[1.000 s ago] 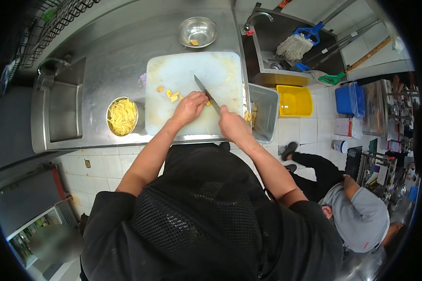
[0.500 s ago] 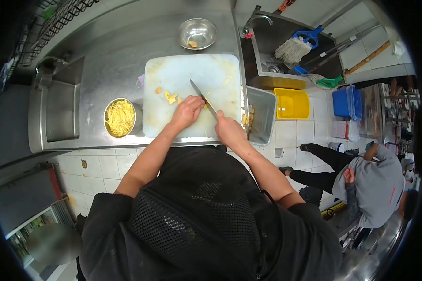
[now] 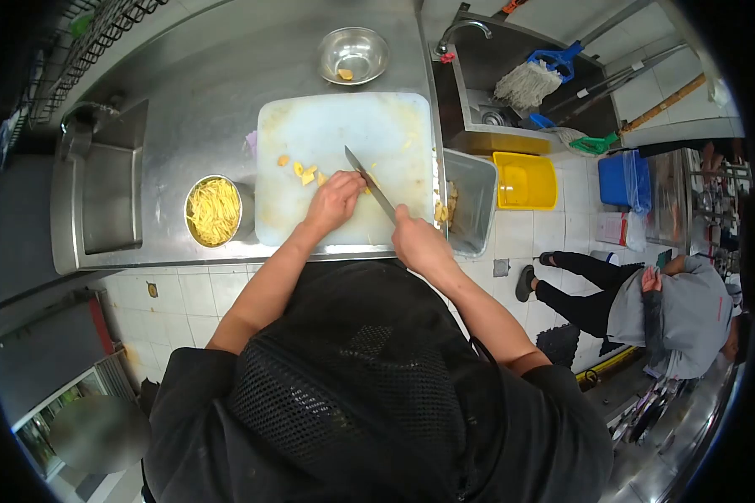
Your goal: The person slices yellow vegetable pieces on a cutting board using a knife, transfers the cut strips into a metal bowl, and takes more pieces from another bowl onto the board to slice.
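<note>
My right hand (image 3: 424, 241) is closed around the handle of a kitchen knife (image 3: 377, 192), whose blade slants up and left over the white cutting board (image 3: 344, 126). Against the blade, the curled fingers of my left hand (image 3: 336, 199) press a yellow piece of what looks like ginger onto the board; most of that piece is hidden. A few peeled ginger pieces (image 3: 308, 175) lie left of my fingers. Left of the board stands a round metal container (image 3: 242, 220) full of thin yellow strips (image 3: 213, 210). Behind the board, a steel bowl (image 3: 354, 52) holds a small piece.
Below the counter's right edge is a grey bin (image 3: 476, 199) with scraps, beside a yellow tub (image 3: 526, 180). A sink (image 3: 113, 197) is at left. Mops (image 3: 528, 86) rest in another basin at upper right. A person in grey (image 3: 675, 314) stands at right.
The knife and my right hand have shifted slightly right and down, while my left hand stays nearly in place. The person at right has moved a little farther right.
</note>
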`<state>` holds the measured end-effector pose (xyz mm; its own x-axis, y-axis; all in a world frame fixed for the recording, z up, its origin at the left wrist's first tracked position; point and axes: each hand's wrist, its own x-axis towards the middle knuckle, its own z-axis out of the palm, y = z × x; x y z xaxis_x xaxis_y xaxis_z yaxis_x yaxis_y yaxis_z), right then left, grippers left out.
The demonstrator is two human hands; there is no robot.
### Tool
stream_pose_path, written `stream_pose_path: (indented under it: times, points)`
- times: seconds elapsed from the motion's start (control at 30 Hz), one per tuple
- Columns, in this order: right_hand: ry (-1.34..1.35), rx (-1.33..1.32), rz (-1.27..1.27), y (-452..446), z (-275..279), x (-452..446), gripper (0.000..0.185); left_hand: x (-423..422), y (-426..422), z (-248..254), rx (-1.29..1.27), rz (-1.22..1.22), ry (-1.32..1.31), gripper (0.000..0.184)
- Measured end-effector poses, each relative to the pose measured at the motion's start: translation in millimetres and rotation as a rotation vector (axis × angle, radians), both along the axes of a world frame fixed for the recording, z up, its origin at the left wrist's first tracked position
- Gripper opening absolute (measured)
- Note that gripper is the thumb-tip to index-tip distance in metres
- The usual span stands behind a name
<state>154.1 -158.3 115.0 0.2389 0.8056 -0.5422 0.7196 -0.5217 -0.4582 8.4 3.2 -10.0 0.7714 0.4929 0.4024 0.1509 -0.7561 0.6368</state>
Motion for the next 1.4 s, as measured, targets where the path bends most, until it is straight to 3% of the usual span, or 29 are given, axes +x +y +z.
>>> stream_pose_path:
  times: [0.07,0.43,0.57,0.67,0.77,0.9,0.97,1.17,1.4]
  points:
    - [-0.042,0.069,-0.017,9.5,-25.9,-5.0,0.022,-2.4,-3.2,-1.5,0.005,-0.003,0.006,0.018]
    - [0.017,0.009,-0.01,-13.5,8.2,7.2,0.022,2.3,-0.7,-2.7,0.006,0.015,-0.018,0.017]
    - [-0.006,0.079,-0.031,5.0,-38.9,1.4,0.025,3.7,-1.0,-6.0,0.032,0.01,-0.018,0.018]
    - [-0.006,0.105,-0.026,16.0,-32.5,7.6,0.027,0.4,-2.1,-2.7,0.036,0.023,0.009,0.018]
    - [0.04,0.035,-0.029,-2.1,7.3,10.3,0.026,1.9,-3.2,-0.9,0.009,0.041,0.032,0.019]
    - [0.05,0.095,-0.056,-2.0,-23.3,3.6,0.018,1.8,-3.2,-7.6,0.061,0.041,0.021,0.02]
    - [-0.002,0.067,-0.05,17.4,-35.6,-1.5,0.027,2.4,-2.5,-6.1,0.062,0.045,0.028,0.02]
    - [0.061,0.065,-0.043,-6.2,-1.1,11.5,0.02,1.2,-4.0,-6.5,0.045,0.032,0.034,0.02]
    - [0.028,0.183,-0.072,19.9,-50.3,3.0,0.02,3.7,-2.4,-3.5,0.061,0.044,0.041,0.017]
